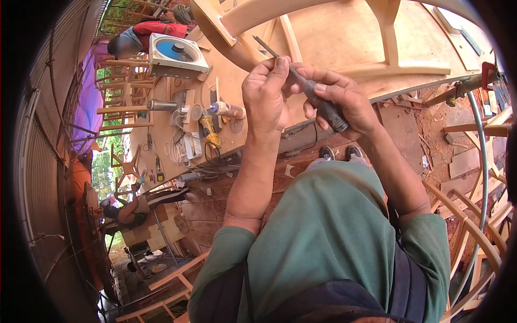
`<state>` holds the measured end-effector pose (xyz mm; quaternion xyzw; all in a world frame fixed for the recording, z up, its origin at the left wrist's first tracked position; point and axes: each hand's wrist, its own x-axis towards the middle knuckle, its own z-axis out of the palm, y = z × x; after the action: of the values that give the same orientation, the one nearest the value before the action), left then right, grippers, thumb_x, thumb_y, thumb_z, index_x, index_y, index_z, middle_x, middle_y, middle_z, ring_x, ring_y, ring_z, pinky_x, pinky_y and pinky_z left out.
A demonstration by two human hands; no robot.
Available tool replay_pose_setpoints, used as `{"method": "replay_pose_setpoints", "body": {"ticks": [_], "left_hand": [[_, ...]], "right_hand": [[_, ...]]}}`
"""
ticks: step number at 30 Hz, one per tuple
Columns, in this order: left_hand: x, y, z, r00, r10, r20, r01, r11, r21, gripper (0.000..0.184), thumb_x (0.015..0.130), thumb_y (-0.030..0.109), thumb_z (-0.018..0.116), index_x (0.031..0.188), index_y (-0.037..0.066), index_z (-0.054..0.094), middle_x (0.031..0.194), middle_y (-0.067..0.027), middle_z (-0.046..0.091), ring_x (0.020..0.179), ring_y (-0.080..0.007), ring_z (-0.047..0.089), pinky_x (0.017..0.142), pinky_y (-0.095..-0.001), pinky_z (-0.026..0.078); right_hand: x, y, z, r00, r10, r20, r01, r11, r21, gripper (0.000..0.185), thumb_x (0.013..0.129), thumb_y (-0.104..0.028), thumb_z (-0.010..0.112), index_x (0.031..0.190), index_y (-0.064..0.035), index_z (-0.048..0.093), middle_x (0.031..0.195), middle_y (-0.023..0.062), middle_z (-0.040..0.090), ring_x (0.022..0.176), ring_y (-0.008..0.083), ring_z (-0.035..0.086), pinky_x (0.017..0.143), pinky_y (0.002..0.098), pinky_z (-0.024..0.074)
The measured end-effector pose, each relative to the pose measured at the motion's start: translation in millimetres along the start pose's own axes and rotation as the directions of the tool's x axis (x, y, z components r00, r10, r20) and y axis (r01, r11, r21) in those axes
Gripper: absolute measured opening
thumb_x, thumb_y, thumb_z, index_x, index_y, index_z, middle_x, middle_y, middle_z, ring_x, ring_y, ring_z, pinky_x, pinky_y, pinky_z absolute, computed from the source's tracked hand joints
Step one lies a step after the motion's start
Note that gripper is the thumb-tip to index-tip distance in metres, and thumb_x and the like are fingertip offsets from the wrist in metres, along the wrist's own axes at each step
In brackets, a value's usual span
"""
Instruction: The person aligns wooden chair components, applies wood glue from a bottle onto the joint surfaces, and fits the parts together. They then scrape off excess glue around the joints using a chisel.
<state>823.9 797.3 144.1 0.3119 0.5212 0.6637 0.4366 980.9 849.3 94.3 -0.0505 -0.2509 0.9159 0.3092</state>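
Note:
Both my hands are raised over the edge of a plywood workbench (318,40). My right hand (347,99) is wrapped round the dark, worn handle of a screwdriver-like tool (328,110), whose butt end points down toward me. Closer to the front, my left hand (266,89) pinches the same tool where its narrow metal shaft begins. The shaft points up and left, its tip near a curved pale wooden frame (301,16) lying on the bench. Whether the tip is flat or pointed is too small to tell.
On the bench at left are a boxed fan-like unit (177,51), a yellow power tool (210,131), a sealant tube (229,110) and tangled cords. Two people (126,43) work to the left. Wooden chair parts (468,226) crowd the right, beside a hose (481,161).

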Motion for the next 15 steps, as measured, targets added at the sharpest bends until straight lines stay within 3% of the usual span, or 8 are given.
{"method": "replay_pose_setpoints", "body": {"ticks": [4, 5, 8, 15], "left_hand": [[5.7, 1.2, -8.0, 0.998, 0.062, -0.014, -0.06, 0.994, 0.092, 0.021, 0.099, 0.015, 0.068, 0.099, -0.004, 0.059, 0.09, -0.0196, 0.073, 0.073, -0.0203, 0.07, 0.066, -0.0306, 0.058], [6.9, 2.6, -9.4, 0.997, 0.079, -0.014, -0.077, 0.992, 0.102, 0.02, 0.099, 0.013, 0.069, 0.097, -0.004, 0.058, 0.089, -0.0196, 0.073, 0.074, -0.0207, 0.071, 0.066, -0.0306, 0.058], [8.5, 8.7, -8.5, 0.989, 0.123, -0.083, -0.102, 0.97, 0.222, 0.018, 0.097, 0.009, 0.069, 0.097, -0.008, 0.061, 0.08, -0.0155, 0.073, 0.062, -0.0134, 0.066, 0.056, -0.0241, 0.053], [12.8, 20.8, -14.5, 0.992, 0.113, -0.053, -0.091, 0.944, 0.317, 0.017, 0.095, 0.007, 0.07, 0.092, -0.008, 0.062, 0.08, -0.0163, 0.073, 0.064, -0.0147, 0.069, 0.056, -0.0242, 0.054]], "right_hand": [[7.8, 16.3, -4.5, 0.993, -0.115, -0.009, 0.105, 0.939, -0.329, 0.042, 0.097, -0.013, 0.07, 0.133, 0.0037, 0.059, 0.108, 0.0114, 0.07, 0.078, 0.0136, 0.069, 0.057, 0.0239, 0.0543], [7.8, 12.0, -1.0, 0.997, -0.07, -0.029, 0.055, 0.93, -0.363, 0.041, 0.096, -0.012, 0.071, 0.133, 0.0031, 0.06, 0.105, 0.0102, 0.07, 0.078, 0.0132, 0.069, 0.061, 0.0247, 0.0543], [14.2, 19.1, 0.8, 0.998, -0.054, -0.036, 0.041, 0.958, -0.285, 0.039, 0.097, -0.012, 0.07, 0.132, 0.0029, 0.06, 0.104, 0.0102, 0.07, 0.078, 0.0141, 0.069, 0.063, 0.0258, 0.0553], [24.1, 36.9, 6.0, 0.996, -0.085, -0.033, 0.077, 0.978, -0.195, 0.035, 0.099, -0.01, 0.066, 0.13, 0.0022, 0.059, 0.105, 0.0114, 0.07, 0.077, 0.0162, 0.07, 0.06, 0.0265, 0.0575]]}}
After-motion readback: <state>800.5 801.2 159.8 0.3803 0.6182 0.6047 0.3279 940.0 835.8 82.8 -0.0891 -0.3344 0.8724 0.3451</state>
